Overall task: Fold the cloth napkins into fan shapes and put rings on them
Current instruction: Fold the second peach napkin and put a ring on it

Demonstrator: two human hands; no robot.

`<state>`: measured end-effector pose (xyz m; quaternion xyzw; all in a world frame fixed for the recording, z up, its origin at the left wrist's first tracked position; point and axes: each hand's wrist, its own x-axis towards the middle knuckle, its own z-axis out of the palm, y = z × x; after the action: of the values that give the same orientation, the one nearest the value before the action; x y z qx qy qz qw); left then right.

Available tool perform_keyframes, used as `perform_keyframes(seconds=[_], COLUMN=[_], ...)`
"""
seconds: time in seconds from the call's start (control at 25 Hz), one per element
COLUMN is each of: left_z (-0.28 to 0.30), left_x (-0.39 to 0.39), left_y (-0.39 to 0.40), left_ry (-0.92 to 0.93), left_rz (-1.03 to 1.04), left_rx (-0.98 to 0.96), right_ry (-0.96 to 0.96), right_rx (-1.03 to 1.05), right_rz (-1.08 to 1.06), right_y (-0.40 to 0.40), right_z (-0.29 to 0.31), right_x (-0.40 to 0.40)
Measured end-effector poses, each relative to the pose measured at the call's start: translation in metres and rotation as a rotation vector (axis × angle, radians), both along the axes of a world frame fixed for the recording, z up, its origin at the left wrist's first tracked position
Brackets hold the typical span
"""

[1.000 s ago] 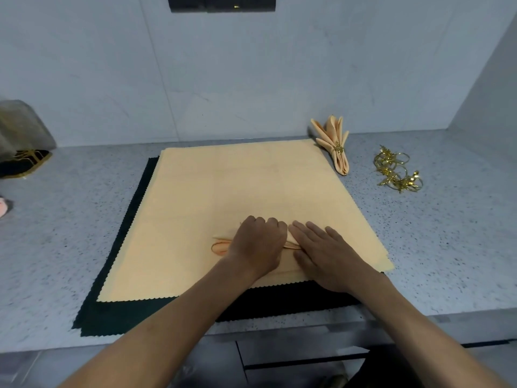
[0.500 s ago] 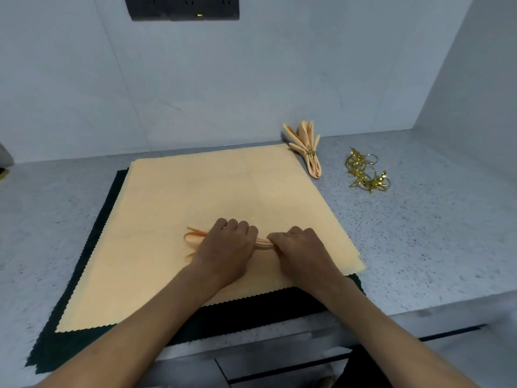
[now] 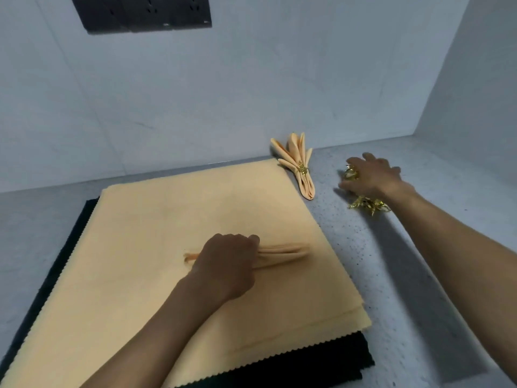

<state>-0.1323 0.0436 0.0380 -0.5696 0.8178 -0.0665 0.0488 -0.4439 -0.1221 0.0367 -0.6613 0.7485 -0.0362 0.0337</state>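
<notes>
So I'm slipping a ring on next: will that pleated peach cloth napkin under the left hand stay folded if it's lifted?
Probably only while pinched. The left hand grips the pleated peach cloth napkin, and its free end already looks slightly splayed. Being thin cloth, it would likely droop and fan open once released. The finished fan napkin holds shape only with its gold ring.

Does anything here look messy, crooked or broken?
Nothing looks damaged or spilled. The gold rings lie in a loose tangle on the counter, where the right hand reaches. The left hand grips the pleated napkin on the stack.
</notes>
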Motion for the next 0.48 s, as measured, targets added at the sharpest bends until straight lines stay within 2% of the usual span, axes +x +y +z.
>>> perform_keyframes(seconds=[0.08,0.24,0.48], left_z=[-0.005,-0.010,-0.010], left_x=[-0.001,0.003,0.004], left_y=[-0.002,-0.003,0.007], left_ry=[0.023,0.052,0.017], left_rz=[-0.024,-0.065,-0.071], left_rx=[-0.006,-0.018,-0.056], right_ry=[-0.067,-0.241,-0.250], right_rx=[0.088,0.129,0.094], right_rz=[-0.027,0.078,0.303], right_y=[-0.021,-0.038,0.038], right_z=[-0.014,-0.025,-0.024], right_x=[-0.012,-0.019,-0.003])
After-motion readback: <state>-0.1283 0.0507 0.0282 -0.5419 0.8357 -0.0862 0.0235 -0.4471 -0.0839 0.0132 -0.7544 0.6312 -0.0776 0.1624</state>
